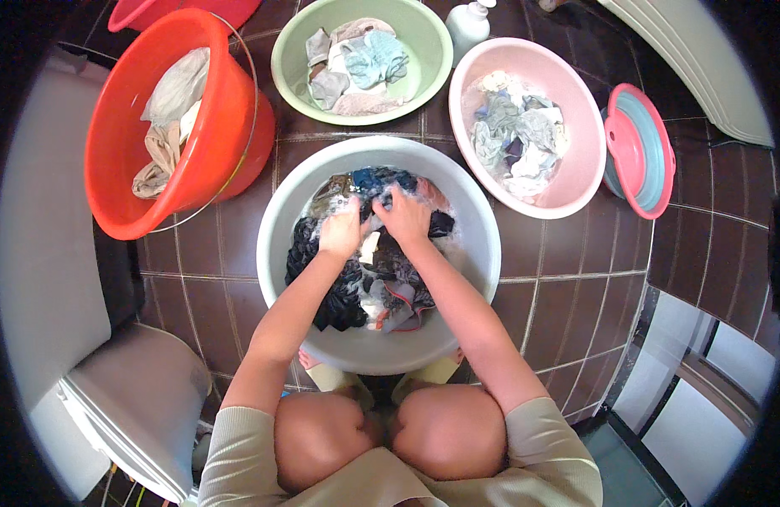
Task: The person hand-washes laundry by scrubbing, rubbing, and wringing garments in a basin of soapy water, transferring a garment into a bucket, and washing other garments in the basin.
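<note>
A large pale grey plastic basin (380,355) stands on the floor between my feet, holding soapy water and a heap of wet laundry. My left hand (340,228) is curled around dark wet cloth (367,206) near the middle of the heap. Close beside it, my right hand (402,215) grips the same dark area, its fingertips partly hidden by suds. Black ruffled fabric (323,285) fills the basin's left side. Nearer me lies a grey garment with red trim (399,310). Blue cloth (367,179) shows at the far side.
An orange-red bucket (253,146) with clothes leans at left. Beyond the basin are a green basin (428,63) and a pink basin (583,152), both with laundry. A white pump bottle (469,26) and a collapsible pink-and-blue basin (643,152) stand near them on brown tiles (573,244).
</note>
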### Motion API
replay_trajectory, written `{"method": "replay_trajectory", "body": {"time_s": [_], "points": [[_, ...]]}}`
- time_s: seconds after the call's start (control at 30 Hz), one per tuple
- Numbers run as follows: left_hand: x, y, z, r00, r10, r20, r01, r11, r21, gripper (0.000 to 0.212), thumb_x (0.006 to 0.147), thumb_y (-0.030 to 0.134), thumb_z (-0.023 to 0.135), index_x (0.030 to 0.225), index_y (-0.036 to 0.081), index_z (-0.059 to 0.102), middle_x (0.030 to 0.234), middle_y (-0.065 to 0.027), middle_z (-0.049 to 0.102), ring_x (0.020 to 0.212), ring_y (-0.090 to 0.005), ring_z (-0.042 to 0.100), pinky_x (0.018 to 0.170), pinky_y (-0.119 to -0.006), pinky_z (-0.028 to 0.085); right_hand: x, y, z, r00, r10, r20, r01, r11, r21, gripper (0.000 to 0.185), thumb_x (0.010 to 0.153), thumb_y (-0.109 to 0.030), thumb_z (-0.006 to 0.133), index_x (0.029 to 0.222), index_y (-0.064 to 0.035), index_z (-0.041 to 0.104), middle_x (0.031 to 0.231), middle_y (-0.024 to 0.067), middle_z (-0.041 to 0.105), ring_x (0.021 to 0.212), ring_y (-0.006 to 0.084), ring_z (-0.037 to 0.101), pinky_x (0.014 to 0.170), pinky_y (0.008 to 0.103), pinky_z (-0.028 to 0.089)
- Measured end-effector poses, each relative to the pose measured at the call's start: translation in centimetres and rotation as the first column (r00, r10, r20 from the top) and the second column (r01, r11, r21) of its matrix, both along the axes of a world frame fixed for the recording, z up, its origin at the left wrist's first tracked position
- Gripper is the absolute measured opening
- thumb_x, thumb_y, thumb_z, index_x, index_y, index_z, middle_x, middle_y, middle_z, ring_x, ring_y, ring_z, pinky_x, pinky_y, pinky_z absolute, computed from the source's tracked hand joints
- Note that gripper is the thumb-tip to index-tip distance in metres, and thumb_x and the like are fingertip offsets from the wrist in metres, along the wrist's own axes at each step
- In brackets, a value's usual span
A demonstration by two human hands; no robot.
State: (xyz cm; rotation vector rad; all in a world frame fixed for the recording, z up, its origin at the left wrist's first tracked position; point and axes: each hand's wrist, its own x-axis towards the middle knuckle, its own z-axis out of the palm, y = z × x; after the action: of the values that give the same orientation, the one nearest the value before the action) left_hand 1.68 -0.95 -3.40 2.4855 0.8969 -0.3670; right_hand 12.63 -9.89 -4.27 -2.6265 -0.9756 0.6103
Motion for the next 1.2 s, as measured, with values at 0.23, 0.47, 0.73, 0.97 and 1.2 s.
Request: {"method": "replay_trajectory", "body": {"time_s": [0.23,0.47,0.73,0.97,1.2], "points": [[-1.7,3.4,-0.9,0.875,0.431,0.223,-0.116,0.632,-0.766,0.039,0.078,0.031,0.063,0.102,0.001,0.057,0.085,-0.0085,0.064,0.078,-0.0194,0.061,0.071,-0.031,0.047,1.0,-0.6,-1.8,0.964,-0.176,0.2,0.13,0.966,0.224,0.047,0.07,-0.042,0.065,0.106,-0.012,0.06,0.095,0.0189,0.061,0.089,0.0308,0.058,0.073,0.0361,0.047],[-0.8,1.1,5.6,0.546,0.83,-0.114,-0.136,-0.046,-0.99,0.026,0.085,0.028,0.057,0.099,0.007,0.057,0.092,-0.0028,0.061,0.081,-0.0112,0.057,0.073,-0.025,0.046,0.4,-1.4,5.1,0.644,0.013,-0.765,0.613,0.59,0.526,0.025,0.077,-0.026,0.062,0.069,-0.0027,0.057,0.068,-0.0015,0.055,0.066,0.0075,0.047,0.06,0.0227,0.037],[0.8,-4.7,7.8,0.419,0.908,-0.032,-0.307,0.108,-0.945,0.03,0.089,0.03,0.048,0.093,0.002,0.057,0.074,-0.001,0.054,0.066,-0.0096,0.05,0.059,-0.027,0.041,-3.9,-0.8,9.1,0.85,-0.143,-0.506,0.466,0.653,0.597,0.031,0.075,-0.025,0.062,0.062,0.0011,0.053,0.054,0.0144,0.05,0.047,0.0218,0.048,0.049,0.0328,0.038],[-1.2,-2.2,6.7,0.342,0.932,-0.118,-0.208,-0.047,-0.977,0.028,0.088,0.028,0.049,0.071,0.008,0.054,0.064,-0.0006,0.051,0.057,-0.0089,0.047,0.052,-0.027,0.039,-7.6,-0.3,11.0,0.908,-0.095,-0.409,0.341,0.734,0.587,0.02,0.073,-0.021,0.057,0.072,-0.0019,0.063,0.06,0.0212,0.055,0.057,0.0363,0.057,0.053,0.0407,0.043],[-2.1,-3.4,10.4,0.671,0.721,-0.172,-0.245,-0.003,-0.97,0.032,0.083,0.035,0.056,0.088,0.005,0.063,0.082,-0.0012,0.062,0.074,-0.01,0.055,0.068,-0.023,0.042,-0.6,-1.1,8.2,0.944,-0.222,-0.245,0.319,0.801,0.507,0.033,0.081,-0.032,0.057,0.068,-0.0011,0.061,0.059,0.0141,0.057,0.055,0.027,0.057,0.054,0.0339,0.042]]}}
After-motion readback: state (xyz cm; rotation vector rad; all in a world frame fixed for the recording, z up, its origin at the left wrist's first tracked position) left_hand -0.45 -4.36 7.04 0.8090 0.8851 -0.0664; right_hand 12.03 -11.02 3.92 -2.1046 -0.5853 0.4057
